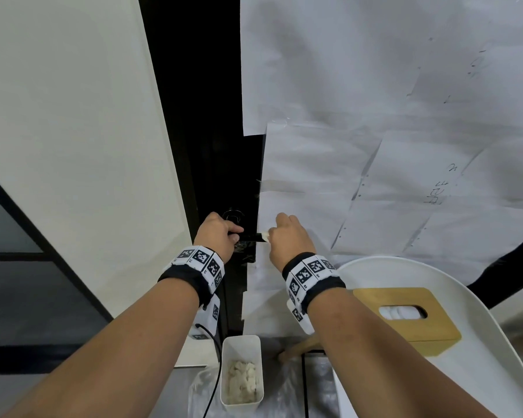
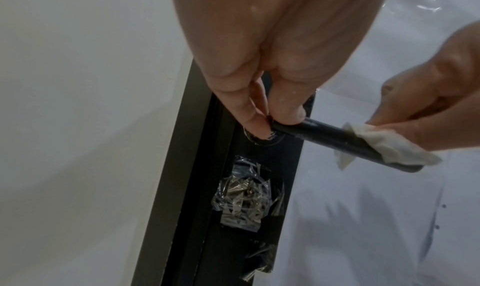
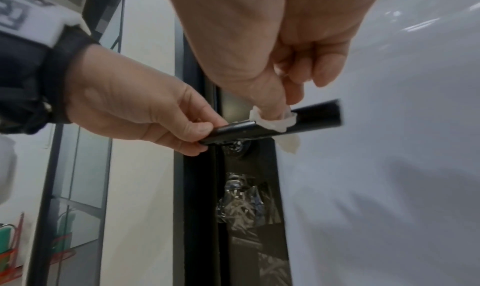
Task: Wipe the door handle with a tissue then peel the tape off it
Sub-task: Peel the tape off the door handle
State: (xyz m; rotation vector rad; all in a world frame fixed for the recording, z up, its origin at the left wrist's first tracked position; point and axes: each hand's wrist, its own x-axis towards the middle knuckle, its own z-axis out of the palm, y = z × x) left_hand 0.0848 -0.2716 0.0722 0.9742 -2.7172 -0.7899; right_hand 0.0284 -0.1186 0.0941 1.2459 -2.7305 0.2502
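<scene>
A black lever door handle (image 1: 251,236) (image 2: 335,138) (image 3: 272,126) sticks out from a black door strip. My left hand (image 1: 221,233) (image 2: 275,118) (image 3: 197,132) pinches its pivot end between thumb and fingers. My right hand (image 1: 284,239) (image 3: 280,107) presses a small white tissue (image 1: 265,235) (image 2: 384,144) (image 3: 272,120) onto the handle's outer part with curled fingers. Crinkled clear tape (image 2: 241,196) (image 3: 241,204) covers the lock area below the handle. Whether tape lies on the handle itself I cannot tell.
White paper sheets (image 1: 375,146) cover the door to the right. A white round table (image 1: 480,342) at lower right bears a wooden tissue box (image 1: 405,318). A white bin (image 1: 242,369) with used tissues stands on the floor below my arms.
</scene>
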